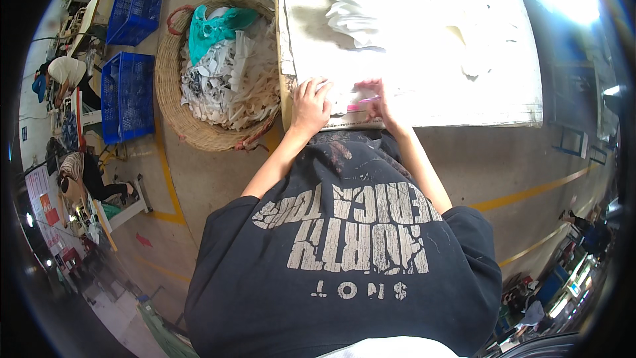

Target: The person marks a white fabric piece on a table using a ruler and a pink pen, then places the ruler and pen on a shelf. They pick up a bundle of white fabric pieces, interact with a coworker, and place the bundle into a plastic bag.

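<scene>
At the near edge of the white table [424, 73], my left hand [311, 104] lies flat on something white in the glare, its fingers stretched out. My right hand [379, 103] is a short way to the right, fingers curled around a slim pinkish-purple stick [370, 99], like a pen. Its exact kind is too blurred to tell. Between the hands, a bright pink strip [353, 107] lies close to the table's edge. Farther up the table is a fanned stack of white cloth pieces [351, 6]. Strong light washes out much of the tabletop.
Left of the table stands a round wicker basket [169, 103] full of white scraps, with a teal plastic bag [211, 33] on top. Beyond it are blue crates [127, 96] and people seated at work. More pale cloth pieces [470, 33] lie at the table's right.
</scene>
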`<state>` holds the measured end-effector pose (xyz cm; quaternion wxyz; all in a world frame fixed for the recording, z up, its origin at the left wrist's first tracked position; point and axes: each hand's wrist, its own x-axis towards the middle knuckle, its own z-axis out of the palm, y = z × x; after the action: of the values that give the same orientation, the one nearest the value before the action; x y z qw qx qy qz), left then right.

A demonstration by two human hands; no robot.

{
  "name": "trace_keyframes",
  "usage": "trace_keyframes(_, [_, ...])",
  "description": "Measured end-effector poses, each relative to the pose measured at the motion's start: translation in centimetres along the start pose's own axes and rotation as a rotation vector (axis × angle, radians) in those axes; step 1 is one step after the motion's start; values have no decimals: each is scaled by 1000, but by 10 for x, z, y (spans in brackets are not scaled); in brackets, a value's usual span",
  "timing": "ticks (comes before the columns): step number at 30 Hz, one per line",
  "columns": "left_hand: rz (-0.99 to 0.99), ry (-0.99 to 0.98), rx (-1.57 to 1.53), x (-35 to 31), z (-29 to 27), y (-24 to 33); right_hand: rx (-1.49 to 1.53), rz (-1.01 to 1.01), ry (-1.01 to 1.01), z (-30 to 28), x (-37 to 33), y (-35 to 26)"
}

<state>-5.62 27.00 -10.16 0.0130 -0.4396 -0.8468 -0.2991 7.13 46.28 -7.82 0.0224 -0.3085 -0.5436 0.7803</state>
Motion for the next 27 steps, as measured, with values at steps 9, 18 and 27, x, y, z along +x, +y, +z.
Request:
trace_keyframes(9, [20,-33,100,-3,4,-5,-235,-152,232,5,27,-3])
trace_keyframes(18, [22,-9,86,-2,1,-3,-611,-19,292,30,67,38])
trace_keyframes(27, [27,-14,83,1,-1,-1,-753,-226,418,41,57,24])
